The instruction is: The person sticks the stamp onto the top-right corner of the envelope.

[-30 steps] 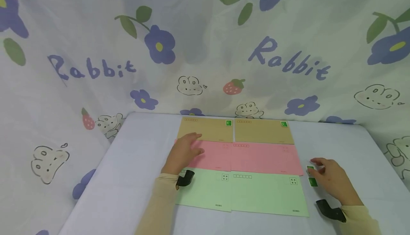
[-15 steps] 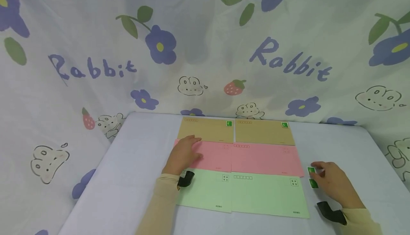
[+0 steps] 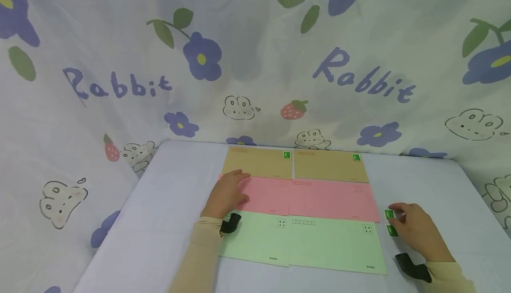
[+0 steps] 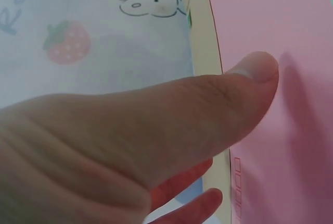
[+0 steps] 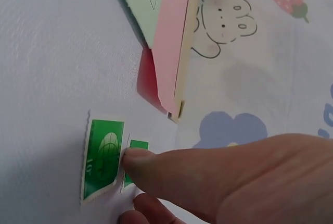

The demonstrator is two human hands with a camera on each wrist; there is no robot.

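Note:
My right hand is at a green postage stamp with a white border, to the right of the envelopes. Its thumb and curled fingers are at the stamp's right edge; in the right wrist view the thumb covers part of this far stamp. Whether it is pinched cannot be told. A second green stamp lies just nearer. My left hand, fingers relaxed and apart, is over the left pink envelope, holding nothing. Its thumb appears over pink paper in the left wrist view.
Two brown envelopes, each with a green stamp in its top right corner, form the back row. The right pink envelope is in the middle row. Two green envelopes lie in front. A printed curtain hangs behind the white table.
My right thumb has drawn back a little from over the farther stamp to its right edge. The left hand has hardly moved. The whole view has shifted slightly.

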